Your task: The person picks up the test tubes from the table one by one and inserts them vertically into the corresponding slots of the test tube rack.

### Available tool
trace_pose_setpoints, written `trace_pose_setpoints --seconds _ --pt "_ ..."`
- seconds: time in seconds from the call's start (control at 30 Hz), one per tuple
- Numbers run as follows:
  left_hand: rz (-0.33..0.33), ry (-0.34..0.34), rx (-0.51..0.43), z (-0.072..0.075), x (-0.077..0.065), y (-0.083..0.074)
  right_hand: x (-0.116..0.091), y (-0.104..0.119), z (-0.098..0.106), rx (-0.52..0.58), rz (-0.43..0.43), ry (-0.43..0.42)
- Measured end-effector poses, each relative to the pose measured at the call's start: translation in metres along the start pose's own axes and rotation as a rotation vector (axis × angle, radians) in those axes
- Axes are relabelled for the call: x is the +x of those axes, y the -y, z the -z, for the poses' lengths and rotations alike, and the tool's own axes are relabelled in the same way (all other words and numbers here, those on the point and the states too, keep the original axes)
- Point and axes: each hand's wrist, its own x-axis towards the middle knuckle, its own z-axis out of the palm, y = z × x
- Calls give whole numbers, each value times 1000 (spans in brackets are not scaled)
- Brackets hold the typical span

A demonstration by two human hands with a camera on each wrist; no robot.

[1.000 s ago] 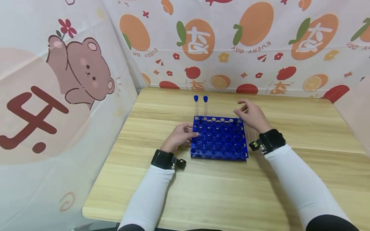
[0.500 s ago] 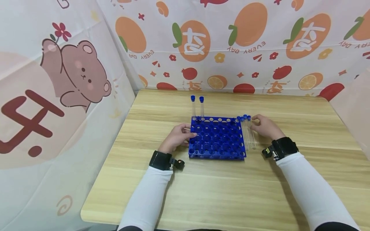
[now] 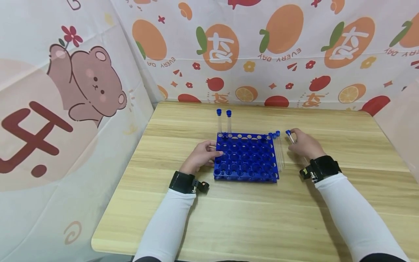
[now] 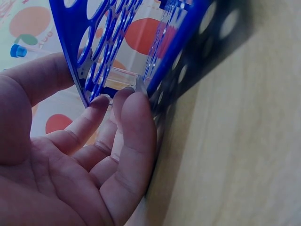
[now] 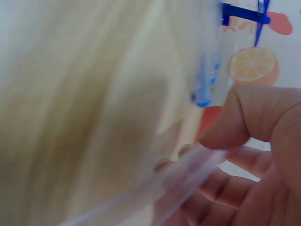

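Observation:
A blue test tube rack sits on the wooden table. My left hand grips its left end, thumb on the top plate; in the left wrist view the fingers curl against the rack's end. To the right of the rack, my right hand pinches a clear test tube just below its blue cap. The right wrist view shows that tube blurred, between thumb and fingers. Two capped tubes, a left one and a right one, stand upright in the rack's far left holes.
Several capped tubes lie on the table along the rack's right side. Bare wooden tabletop lies in front of the rack. A patterned cloth hangs behind the table, and another with a bear print hangs on the left.
My right hand has moved right and down from above the rack's far right corner, taken hold of one of the lying tubes, and drawn it away from the others. The left hand stays on the rack.

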Motion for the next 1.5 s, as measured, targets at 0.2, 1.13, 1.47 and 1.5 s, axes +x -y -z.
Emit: trace_pose_setpoints --seconds 0.2,1.13,1.47,1.5 --pt "5 -8 13 1 -2 0 -2 28 13 68 105 -221" --pt "-6 -2 8 0 -1 1 16 158 3 372 495 -341" --pt "-15 -7 10 0 -2 2 17 165 -6 299 415 -255" --pt "-15 -7 9 0 -2 2 18 165 -7 293 401 -242"
